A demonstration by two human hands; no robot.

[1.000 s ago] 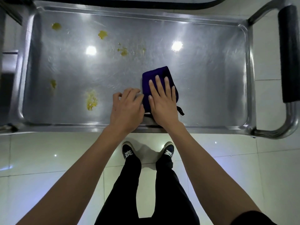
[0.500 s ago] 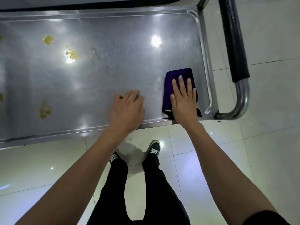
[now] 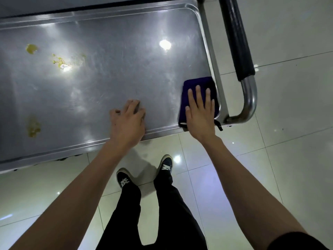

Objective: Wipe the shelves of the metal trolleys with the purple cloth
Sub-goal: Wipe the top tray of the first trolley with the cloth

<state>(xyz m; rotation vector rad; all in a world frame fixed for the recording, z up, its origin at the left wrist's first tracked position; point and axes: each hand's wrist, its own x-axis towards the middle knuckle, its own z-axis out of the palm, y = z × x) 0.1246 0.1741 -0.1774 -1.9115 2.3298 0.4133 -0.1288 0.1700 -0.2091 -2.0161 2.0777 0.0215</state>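
Steel trolley shelf [image 3: 117, 83]: purple cloth [image 3: 196, 83] in near right corner under flat right hand [image 3: 201, 114]; yellow stains [image 3: 33, 126] lie far left; left hand [image 3: 128, 121] loosely curled, holding nothing, nearer them.

The purple cloth [image 3: 198, 85], folded into a dark pad, lies flat in the near right corner of my trolley's steel shelf [image 3: 117, 69], its edge touching the raised right rim. The shelf is a shiny rimmed tray, with yellow smears [image 3: 33, 126] on its left part, well apart from the cloth.
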